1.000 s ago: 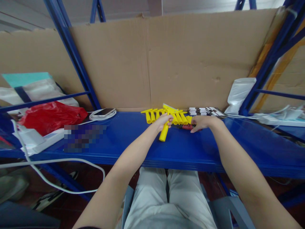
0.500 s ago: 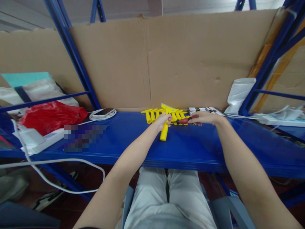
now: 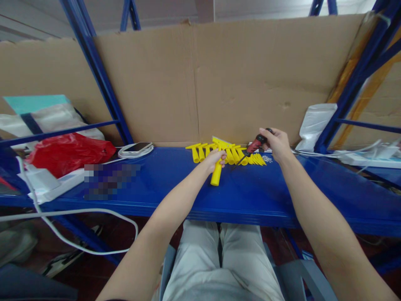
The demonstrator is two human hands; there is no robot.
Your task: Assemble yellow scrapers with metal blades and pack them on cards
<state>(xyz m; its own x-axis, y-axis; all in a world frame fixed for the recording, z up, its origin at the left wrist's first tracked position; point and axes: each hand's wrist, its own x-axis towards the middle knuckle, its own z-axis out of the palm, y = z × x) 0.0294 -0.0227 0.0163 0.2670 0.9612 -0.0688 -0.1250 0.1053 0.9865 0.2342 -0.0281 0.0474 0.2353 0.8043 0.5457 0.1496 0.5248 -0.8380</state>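
My left hand (image 3: 216, 160) is closed around the middle of a yellow scraper (image 3: 215, 177). Its wide head with a pale blade edge points away from me, and the handle end comes toward me. My right hand (image 3: 275, 142) grips a screwdriver (image 3: 255, 144) with a red and black handle by its back end. The screwdriver's dark shaft slants down to the left, its tip apart from the held scraper. Behind my left hand, several more yellow scrapers (image 3: 196, 154) lie in a row. Right of them are flat yellow pieces (image 3: 258, 159) and a small heap of screws (image 3: 267, 159).
A phone (image 3: 139, 146) rests on a coiled white cable at the back left. A red plastic bag (image 3: 70, 152) and a white power strip (image 3: 62, 184) lie further left. Cardboard (image 3: 244, 79) walls off the back. A white pouch (image 3: 316, 125) leans by the right post.
My right hand has lifted up and right with the screwdriver, drawing its shaft away from the scraper and tilting it downward. My left hand stays in place on the scraper.
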